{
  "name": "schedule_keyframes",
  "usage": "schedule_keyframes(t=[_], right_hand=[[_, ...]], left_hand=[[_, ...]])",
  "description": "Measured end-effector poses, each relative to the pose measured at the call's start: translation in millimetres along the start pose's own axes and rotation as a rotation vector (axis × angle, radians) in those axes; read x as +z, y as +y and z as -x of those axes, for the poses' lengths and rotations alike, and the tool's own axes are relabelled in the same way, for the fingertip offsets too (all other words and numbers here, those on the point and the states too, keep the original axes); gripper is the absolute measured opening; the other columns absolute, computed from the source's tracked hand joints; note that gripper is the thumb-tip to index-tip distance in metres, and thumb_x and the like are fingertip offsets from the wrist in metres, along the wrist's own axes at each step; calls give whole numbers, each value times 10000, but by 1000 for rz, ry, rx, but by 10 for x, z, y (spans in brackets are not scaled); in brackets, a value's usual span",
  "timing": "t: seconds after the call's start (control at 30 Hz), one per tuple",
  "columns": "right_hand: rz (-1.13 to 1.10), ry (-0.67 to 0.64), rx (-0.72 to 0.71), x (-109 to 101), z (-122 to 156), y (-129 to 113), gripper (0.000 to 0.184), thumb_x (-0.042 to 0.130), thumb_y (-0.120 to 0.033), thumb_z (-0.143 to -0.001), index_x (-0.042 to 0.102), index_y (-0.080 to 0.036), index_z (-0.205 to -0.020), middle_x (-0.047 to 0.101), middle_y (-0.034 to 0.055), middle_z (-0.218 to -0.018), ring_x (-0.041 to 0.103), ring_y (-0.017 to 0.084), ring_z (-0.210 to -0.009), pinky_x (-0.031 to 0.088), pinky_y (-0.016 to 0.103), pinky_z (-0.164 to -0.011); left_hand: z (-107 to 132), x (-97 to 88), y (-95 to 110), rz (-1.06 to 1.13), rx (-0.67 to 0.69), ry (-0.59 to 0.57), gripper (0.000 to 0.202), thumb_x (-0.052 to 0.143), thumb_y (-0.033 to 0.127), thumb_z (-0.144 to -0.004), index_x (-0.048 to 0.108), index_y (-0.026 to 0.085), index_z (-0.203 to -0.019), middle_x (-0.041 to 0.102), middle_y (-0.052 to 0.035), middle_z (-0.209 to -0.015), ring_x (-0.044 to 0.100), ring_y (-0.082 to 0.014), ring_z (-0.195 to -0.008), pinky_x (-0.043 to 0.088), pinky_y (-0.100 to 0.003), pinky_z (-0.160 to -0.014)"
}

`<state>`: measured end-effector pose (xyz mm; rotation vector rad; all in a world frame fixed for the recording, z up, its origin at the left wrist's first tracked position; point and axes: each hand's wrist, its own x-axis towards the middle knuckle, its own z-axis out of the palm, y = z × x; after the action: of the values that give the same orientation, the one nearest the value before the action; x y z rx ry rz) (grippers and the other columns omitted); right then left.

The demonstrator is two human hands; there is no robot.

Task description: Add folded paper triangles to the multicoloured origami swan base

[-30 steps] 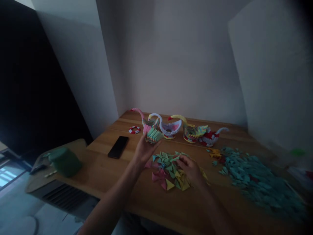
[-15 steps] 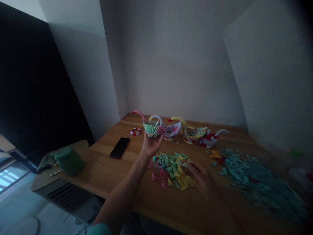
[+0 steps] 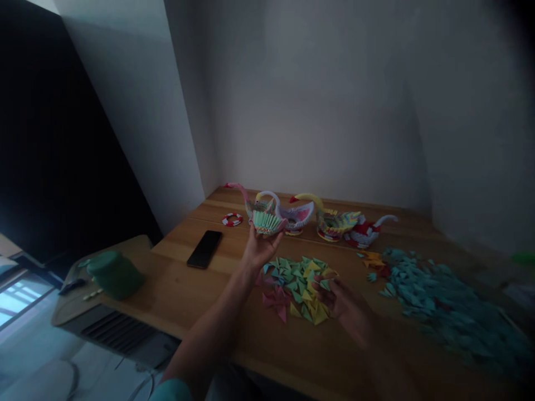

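Observation:
My left hand (image 3: 262, 249) grips a bowl-shaped origami body (image 3: 267, 221) of pale green and pink folded pieces from below, holding it above the table. Behind it stand the finished origami swans: one with a pink neck (image 3: 240, 191), one white-lilac (image 3: 298, 214), one yellow (image 3: 336, 223). My right hand (image 3: 343, 303) is closed, fingertips pinching a small pale green folded paper piece (image 3: 325, 284). It hovers at the right side of a heap of green paper triangles (image 3: 295, 275), with yellow pieces (image 3: 313, 309) and pink pieces (image 3: 276, 302) along its near side.
A phone (image 3: 204, 249) and a red-and-white paper ring (image 3: 232, 219) lie on the left of the wooden table (image 3: 175, 295). A red-and-white swan (image 3: 363, 233) stands back right. Teal pieces (image 3: 443, 301) spread across the right. A green pouch (image 3: 115, 274) sits on a lower surface at left.
The origami body in my left hand has turned and tilted slightly, showing more of its green side. My right hand has shifted a little, its fingers turning up with the small piece. The view has shifted slightly.

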<state>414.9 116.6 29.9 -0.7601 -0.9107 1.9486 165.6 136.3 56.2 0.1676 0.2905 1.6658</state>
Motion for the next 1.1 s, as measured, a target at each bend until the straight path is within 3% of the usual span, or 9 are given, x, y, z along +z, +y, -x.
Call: schedule_keyframes(t=[0.23, 0.33, 0.47, 0.57, 0.63, 0.73, 0.83, 0.97, 1.1], right_hand=[[-123, 11, 49, -50, -120, -20, 321, 901, -330, -558, 722, -219, -800, 742, 38, -818, 702, 159, -766, 572, 224, -679], [-35, 17, -9, -69, -164, -3, 326, 843, -390, -626, 700, -243, -879, 696, 3, -743, 682, 163, -714, 562, 246, -619], [577, 109, -284, -131, -237, 96, 263, 692, -444, -762, 684, -246, -936, 692, 30, -762, 672, 221, -722, 557, 344, -635], [1181, 1, -548, -109, -298, 106, 268, 621, -431, -808, 714, -261, -995, 735, 94, -1006, 672, 303, -954, 517, 486, -869], [1338, -65, -676, -10, -325, 34, 386, 612, -455, -817, 680, -270, -1149, 675, 112, -1219, 601, 334, -1151, 441, 530, -998], [1201, 3, -658, 233, -362, -142, 683, 612, -527, -827, 447, -254, -1431, 496, 126, -1449, 464, 314, -1328, 381, 497, -1076], [867, -82, -578, 444, -441, -278, 905, 723, -557, -734, 327, -264, -1493, 440, 121, -1493, 436, 294, -1351, 368, 457, -1088], [473, -126, -393, 489, -557, -304, 690, 777, -560, -681, 590, -263, -1275, 649, 78, -1258, 594, 271, -1155, 438, 422, -1009], [291, -189, -260, 431, -571, -270, 509, 711, -598, -731, 671, -247, -1097, 681, 52, -1176, 620, 253, -1077, 504, 385, -901]], left_hand=[[19, 24, -85, -87, 1, -157, 559, 418, 518, -957, 467, 170, -1393, 626, -144, -1252, 633, -272, -1111, 503, -359, -957], [68, 5, -113, -93, -49, -149, 605, 420, 552, -946, 430, 180, -1423, 616, -142, -1271, 639, -259, -1091, 510, -333, -917], [187, -32, -81, -78, -139, -108, 709, 420, 620, -911, 424, 126, -1419, 643, -175, -1206, 649, -261, -1043, 506, -314, -858], [283, -18, -45, -55, -160, -93, 745, 394, 642, -900, 455, 78, -1382, 669, -188, -1125, 653, -257, -1002, 493, -320, -863], [340, 23, -57, -51, -165, -79, 749, 388, 651, -892, 495, 58, -1337, 682, -190, -1072, 654, -263, -985, 486, -334, -874], [414, 120, -162, -70, -192, -99, 754, 372, 673, -884, 546, 47, -1268, 682, -199, -1060, 649, -285, -1006, 472, -360, -906], [449, 180, -327, -156, -203, -142, 754, 343, 704, -881, 559, 90, -1262, 686, -188, -1053, 662, -285, -955, 461, -398, -923], [420, 60, -460, -456, -236, -133, 777, 325, 757, -852, 616, 121, -1190, 701, -167, -915, 671, -272, -779, 488, -433, -857], [398, -89, -429, -674, -19, -73, 506, 501, 582, -891, 639, 173, -1156, 702, -134, -949, 670, -237, -857, 487, -388, -905]])
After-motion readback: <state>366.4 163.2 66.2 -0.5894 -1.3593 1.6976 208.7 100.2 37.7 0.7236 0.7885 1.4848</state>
